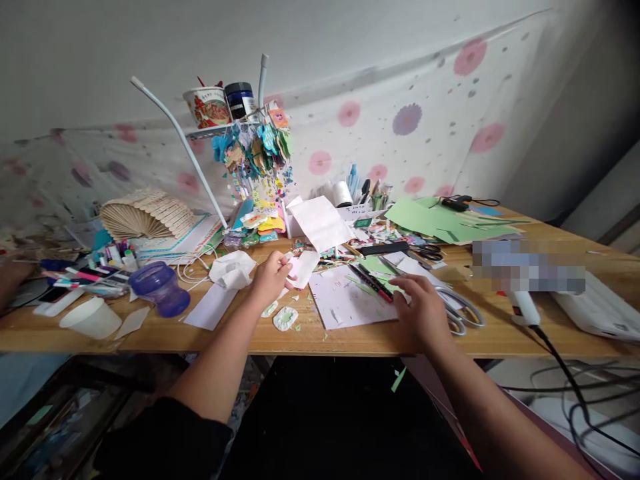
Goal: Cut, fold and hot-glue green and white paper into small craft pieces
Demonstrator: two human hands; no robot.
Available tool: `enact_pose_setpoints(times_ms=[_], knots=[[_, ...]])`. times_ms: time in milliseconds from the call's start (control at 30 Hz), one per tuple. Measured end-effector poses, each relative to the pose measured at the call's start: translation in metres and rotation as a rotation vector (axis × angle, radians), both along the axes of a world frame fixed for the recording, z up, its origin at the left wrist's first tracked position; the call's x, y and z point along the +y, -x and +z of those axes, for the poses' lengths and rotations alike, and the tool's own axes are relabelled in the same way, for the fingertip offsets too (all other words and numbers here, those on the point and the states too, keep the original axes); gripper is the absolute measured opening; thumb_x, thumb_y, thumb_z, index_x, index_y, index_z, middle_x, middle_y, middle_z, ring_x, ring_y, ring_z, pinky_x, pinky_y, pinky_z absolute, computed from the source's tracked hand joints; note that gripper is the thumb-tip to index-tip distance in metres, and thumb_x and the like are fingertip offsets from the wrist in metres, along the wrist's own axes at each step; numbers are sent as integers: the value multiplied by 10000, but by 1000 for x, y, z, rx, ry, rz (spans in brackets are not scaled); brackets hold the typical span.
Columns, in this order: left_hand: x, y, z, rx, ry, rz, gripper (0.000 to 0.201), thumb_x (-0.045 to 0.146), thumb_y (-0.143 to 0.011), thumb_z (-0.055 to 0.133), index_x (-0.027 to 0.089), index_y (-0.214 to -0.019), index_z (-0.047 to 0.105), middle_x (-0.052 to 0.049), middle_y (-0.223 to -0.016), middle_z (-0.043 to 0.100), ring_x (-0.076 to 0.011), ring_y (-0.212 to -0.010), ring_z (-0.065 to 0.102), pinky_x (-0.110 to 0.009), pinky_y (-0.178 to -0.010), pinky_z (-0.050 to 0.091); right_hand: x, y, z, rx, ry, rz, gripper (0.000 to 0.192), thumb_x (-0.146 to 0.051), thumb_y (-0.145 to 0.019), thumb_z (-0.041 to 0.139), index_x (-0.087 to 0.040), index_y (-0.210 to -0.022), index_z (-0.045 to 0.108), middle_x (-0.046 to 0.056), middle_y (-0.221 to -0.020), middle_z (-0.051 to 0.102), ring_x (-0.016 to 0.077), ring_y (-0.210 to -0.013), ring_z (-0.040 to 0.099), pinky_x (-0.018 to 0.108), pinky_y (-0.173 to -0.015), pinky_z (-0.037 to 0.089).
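Left hand (pixel 270 277): grip closed in a pinch on a small white paper piece (pixel 301 268), thumb and fingers on its left edge. Paper is lifted just off the counter (pixel 350 337), tilted up toward me, which reads as holding it for a look or for trimming.

Right hand (pixel 423 310): palm down, fingers loosely spread, nothing in the grip. It rests on the right edge of a white sheet (pixel 345 300) with green scraps on it, probably pinning the sheet flat. Fingertips are just beside the red and black pens (pixel 374 281) lying across that sheet. Scissors (pixel 457 307) sit touching or just beside the hand on its right; handles point toward me, so they're easy to grab.

Outward from there:
- Two small cut-outs with green centres (pixel 285 319) near the counter's front edge, below the left hand.
- Crumpled white paper (pixel 231 269) left of the left hand, purple plastic cup (pixel 161 288) further left.
- Green paper sheets (pixel 440 220) stacked at the back right, out of the work zone.
- Rack hung with coloured paper shapes (pixel 260 157) at the back centre.
- Glue gun (pixel 523 307) far right with its cord trailing off the edge; part of it is blurred, can't read detail.
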State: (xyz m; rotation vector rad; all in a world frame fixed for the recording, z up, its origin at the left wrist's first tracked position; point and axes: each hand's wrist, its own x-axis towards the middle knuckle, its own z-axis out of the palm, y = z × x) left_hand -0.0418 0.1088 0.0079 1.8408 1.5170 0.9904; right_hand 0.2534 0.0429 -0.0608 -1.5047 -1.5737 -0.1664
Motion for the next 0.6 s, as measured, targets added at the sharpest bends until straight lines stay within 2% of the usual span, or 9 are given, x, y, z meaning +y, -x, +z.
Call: enact_pose_setpoints(times_ms=[67,133,233,333,433,500,600], knots=[[-16,-22,-6,-157,48,-89,135,351,-826,459,231,-850,403,35,-604,633,-132,-436,591,-221,-458,395,5,-19,8,-155,108,-116,238,-238,-810,454,-172,-882,671,129,-938,659,255,-845,624,364,-752,469],[-26,-39,-15,-242,61,-145,150,348,-817,480,229,-840,394,44,-564,613,-129,-424,578,-217,-451,393,8,-37,14,-302,308,-215,232,-260,-813,459,-186,-836,677,119,-831,671,250,-740,627,348,-652,453],[-33,-56,-27,-341,79,-209,175,319,-782,542,221,-860,420,44,-573,618,-125,-465,591,-223,-494,414,9,-56,14,-459,511,-270,233,-325,-792,498,-188,-845,680,135,-803,664,263,-705,629,340,-590,421],[-33,-61,-34,-388,103,-259,192,298,-747,589,203,-847,455,20,-615,638,-139,-538,627,-243,-555,441,6,-63,8,-498,533,-288,331,-376,-784,520,-171,-1002,660,168,-901,660,287,-783,638,352,-624,429],[-29,-59,-40,-442,110,-245,196,318,-738,601,186,-795,468,-2,-653,644,-142,-565,630,-251,-572,451,5,-69,6,-475,569,-275,398,-431,-786,526,-160,-1050,649,162,-889,678,289,-812,641,351,-652,439],[-26,-58,-44,-469,99,-212,203,348,-753,586,178,-760,475,-7,-663,641,-131,-563,616,-244,-568,447,11,-74,11,-438,562,-251,386,-434,-809,501,-166,-1039,658,144,-913,687,272,-833,642,331,-668,440],[-22,-58,-49,-476,65,-176,242,393,-788,546,170,-712,490,-3,-650,627,-112,-542,586,-231,-552,436,36,-84,23,-404,632,-290,327,-296,-870,409,-161,-989,683,144,-956,686,250,-864,641,301,-672,425]])
